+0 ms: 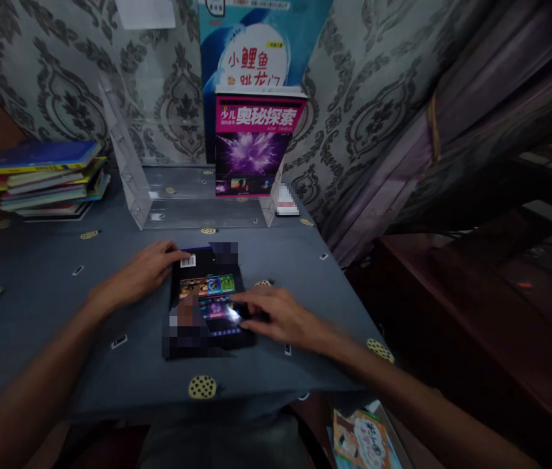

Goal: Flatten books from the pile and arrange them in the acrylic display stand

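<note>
Book (214,306), hands (158,264) (280,317) at edges (tablecloth (143,371) around)

A patterned grey covering (354,65) formed the backdrop. A gathered purple curtain (383,176) hung near dark red furniture (417,286). Lighting was dim.

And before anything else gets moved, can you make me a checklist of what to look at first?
1. Dark book has its barcode facing up: ok.
2. Left hand is at the book's upper left corner, by the barcode: ok.
3. Right hand is at the book's right edge: ok. Whether it grips firmly: cannot tell.
4. Magenta book stands upright in the see-through plastic stand, in front of a taller blue book: ok.
5. Stack of books on the left is lined up neatly: not ok, the edges stick out unevenly.
</note>
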The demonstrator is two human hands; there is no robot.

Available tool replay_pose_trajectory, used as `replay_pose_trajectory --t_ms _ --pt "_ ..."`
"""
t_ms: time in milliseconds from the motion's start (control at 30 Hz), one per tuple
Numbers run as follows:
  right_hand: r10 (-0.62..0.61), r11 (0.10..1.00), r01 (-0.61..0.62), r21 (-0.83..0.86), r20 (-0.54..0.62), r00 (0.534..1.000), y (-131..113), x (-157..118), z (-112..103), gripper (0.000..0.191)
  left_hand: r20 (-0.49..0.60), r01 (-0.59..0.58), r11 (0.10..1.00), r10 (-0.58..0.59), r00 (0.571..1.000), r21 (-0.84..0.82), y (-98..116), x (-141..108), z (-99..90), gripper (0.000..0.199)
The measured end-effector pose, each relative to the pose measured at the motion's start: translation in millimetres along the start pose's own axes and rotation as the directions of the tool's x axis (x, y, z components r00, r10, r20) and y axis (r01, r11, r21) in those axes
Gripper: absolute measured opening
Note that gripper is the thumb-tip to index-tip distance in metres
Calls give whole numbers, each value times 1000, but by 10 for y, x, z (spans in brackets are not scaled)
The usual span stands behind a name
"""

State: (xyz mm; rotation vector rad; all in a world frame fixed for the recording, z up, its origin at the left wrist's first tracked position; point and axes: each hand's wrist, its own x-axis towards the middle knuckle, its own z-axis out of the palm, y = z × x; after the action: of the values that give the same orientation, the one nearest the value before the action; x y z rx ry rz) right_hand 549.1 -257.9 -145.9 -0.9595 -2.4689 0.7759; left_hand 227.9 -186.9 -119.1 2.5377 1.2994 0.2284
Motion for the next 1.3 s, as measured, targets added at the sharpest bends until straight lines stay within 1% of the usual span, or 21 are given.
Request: replay_pose_trajectory --t_ms 67,167,233,300,367,400,467,500,567,600,667,700,767,867,967,1067,1300 --pt "-22 1000 22 3 51 998 -170 78 82 43 -37 10 1000 -10 999 -22 54 30 37 43" --pt "-52 998 49 27 117 992 -378 199 146 42 -82 15 999 -19 996 -51 122 64 77 43" --pt "-76 996 70 48 151 986 -464 268 157 42 -92 32 998 -37 995 -58 155 79 92 44" --pt "-105 991 89 97 171 980 -485 327 155 39 -82 47 998 -51 995 -46 181 87 98 45" --pt "-110 978 78 193 158 981 -421 385 146 33 -61 61 998 -61 996 5 218 90 96 45" --pt "-86 967 55 248 117 989 -356 416 140 29 -54 66 997 -64 996 45 249 92 92 45" --pt "29 939 -18 345 -26 999 -172 487 123 24 -47 70 989 -64 997 132 350 102 83 44" --pt "111 923 -58 380 -120 987 -62 527 112 22 -44 66 984 -60 997 166 422 113 78 43" --pt "253 905 -133 404 -259 932 158 604 85 23 -30 50 977 -44 999 208 600 148 76 43" --pt "302 905 -168 391 -312 901 256 638 71 22 -20 42 973 -38 999 226 699 172 78 42" --pt "350 908 -214 360 -370 861 406 687 49 20 0 43 959 -45 999 280 893 225 93 41" --pt "355 910 -221 351 -383 853 454 700 42 20 11 52 947 -59 998 317 980 251 104 40" --pt "345 912 -208 353 -388 854 502 703 37 21 27 70 917 -87 996 393 1117 297 127 38" --pt "326 907 -173 384 -380 866 505 678 42 23 46 77 883 -110 993 464 1235 342 154 33" --pt "315 888 -139 437 -362 877 497 654 41 26 61 99 874 -145 988 476 1289 367 170 30" --pt "311 873 -123 473 -344 886 501 643 33 28 47 135 875 -176 983 465 1318 382 193 30" --pt "300 862 -110 496 -321 898 495 620 9 28 41 150 874 -190 981 462 1327 397 215 29"
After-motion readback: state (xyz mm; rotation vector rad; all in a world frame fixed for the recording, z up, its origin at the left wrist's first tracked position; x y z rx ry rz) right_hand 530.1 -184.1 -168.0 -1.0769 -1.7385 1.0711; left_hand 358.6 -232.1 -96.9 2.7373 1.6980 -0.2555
